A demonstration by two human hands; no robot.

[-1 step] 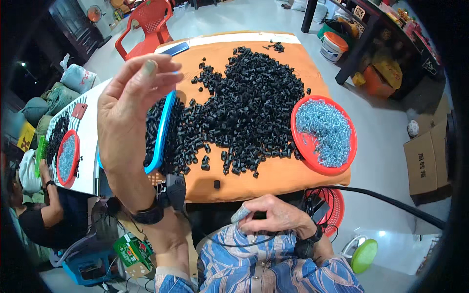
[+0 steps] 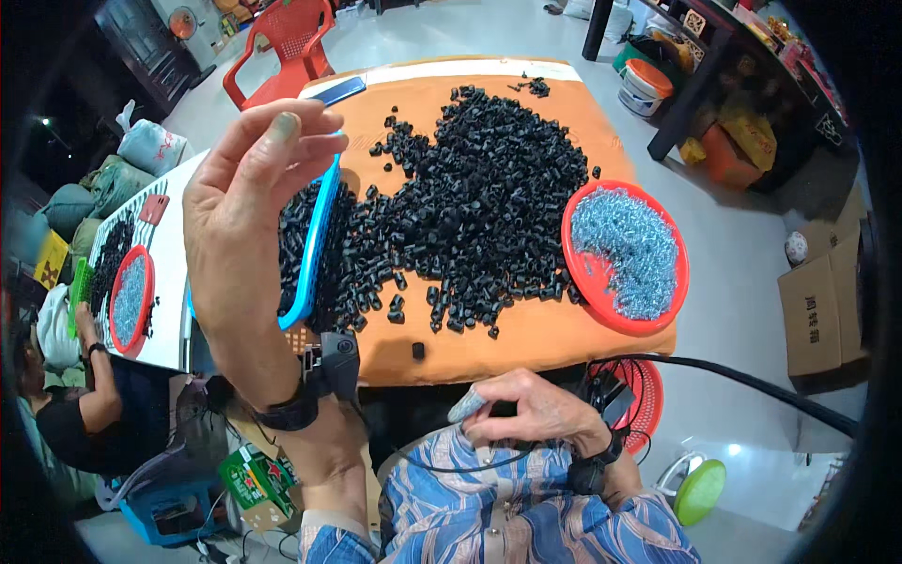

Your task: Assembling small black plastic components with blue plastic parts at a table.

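Observation:
My left hand [image 2: 246,193] is raised over the left side of the table. Its fingers are half bent with gaps between them, the thumb in front, and nothing shows in them. Behind it stands a blue-rimmed basket [image 2: 320,240] with small black plastic parts. My right hand [image 2: 528,406] is low, against my patterned shirt at the table's near edge. Its fingers are curled in and a grey cover sits on one digit; whatever they hold, if anything, is hidden. A big heap of black plastic parts [image 2: 489,188] covers the orange tabletop [image 2: 507,355].
Small silvery metal pieces fill a red round tray [image 2: 584,273] at the table's right edge. One loose black part [image 2: 418,351] lies near the front edge. A black cable [image 2: 742,383] runs off right. At left, a person [image 2: 80,414] works at a white table [image 2: 172,320].
My left hand has shifted very slightly left, and the whole view has moved a little. Nothing is taken up or let go.

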